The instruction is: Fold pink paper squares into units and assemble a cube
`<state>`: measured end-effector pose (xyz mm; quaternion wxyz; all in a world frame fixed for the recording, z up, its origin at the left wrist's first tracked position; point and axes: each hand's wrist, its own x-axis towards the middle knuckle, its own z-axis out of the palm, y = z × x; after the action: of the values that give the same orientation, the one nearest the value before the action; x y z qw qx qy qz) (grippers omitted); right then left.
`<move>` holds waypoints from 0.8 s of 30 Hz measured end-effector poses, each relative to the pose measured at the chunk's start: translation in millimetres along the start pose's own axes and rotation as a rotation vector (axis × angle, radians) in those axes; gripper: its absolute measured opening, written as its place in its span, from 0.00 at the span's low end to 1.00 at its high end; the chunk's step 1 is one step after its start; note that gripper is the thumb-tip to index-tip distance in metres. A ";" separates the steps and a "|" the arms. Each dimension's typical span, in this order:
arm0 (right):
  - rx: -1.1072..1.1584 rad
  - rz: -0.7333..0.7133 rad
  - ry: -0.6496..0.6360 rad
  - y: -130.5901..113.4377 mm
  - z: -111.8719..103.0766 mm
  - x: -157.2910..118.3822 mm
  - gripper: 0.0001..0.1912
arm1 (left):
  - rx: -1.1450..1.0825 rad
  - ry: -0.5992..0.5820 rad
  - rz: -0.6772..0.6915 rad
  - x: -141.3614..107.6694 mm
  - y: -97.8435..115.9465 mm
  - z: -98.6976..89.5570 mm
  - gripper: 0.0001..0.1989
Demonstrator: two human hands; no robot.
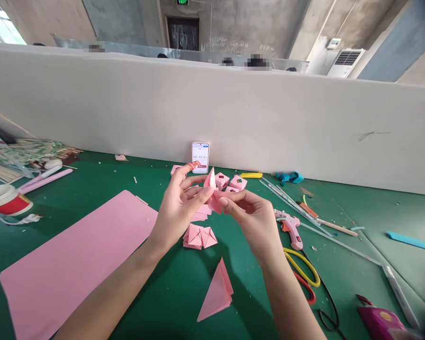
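Observation:
Between my two hands, raised over the green table, is a folded pink paper piece [215, 203] with one pointed flap standing up. My left hand [182, 203] pinches it from the left, thumb in front; a red-and-white wrap covers its raised index fingertip. My right hand [251, 212] grips its right side between thumb and fingers. Below lie a stack of folded pink paper [199, 236] and a folded pink triangle [217, 293]. Behind the hands sit several pink paper cubes [238, 182] with holes, partly hidden.
A phone [200, 156] showing a timer leans on the white partition [212, 113]. A large pink sheet [81, 259] lies left, near a paper cup [9, 199]. To the right are a glue gun [291, 229], yellow-and-red-handled scissors [304, 267], a yellow cutter [251, 175] and a magenta tool [382, 323].

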<state>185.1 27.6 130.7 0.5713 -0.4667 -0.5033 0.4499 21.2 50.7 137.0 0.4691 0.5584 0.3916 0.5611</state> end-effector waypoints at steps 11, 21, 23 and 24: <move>0.181 0.095 0.058 4.8 4.0 2.6 0.18 | 0.075 -0.034 0.008 3.6 -2.3 -5.7 0.29; 0.122 0.105 0.027 5.9 4.1 3.3 0.20 | 0.137 -0.012 0.006 8.5 -3.4 -8.8 0.27; 0.076 0.094 -0.020 4.3 4.8 2.9 0.23 | 0.172 -0.020 -0.009 6.7 -1.0 -8.0 0.26; 0.049 0.081 -0.040 3.6 4.9 2.7 0.22 | 0.190 -0.028 -0.015 5.8 0.3 -7.8 0.26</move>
<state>180.3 31.2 127.8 0.5536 -0.4634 -0.4840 0.4944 13.8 56.9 138.2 0.4237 0.6051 0.4408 0.5100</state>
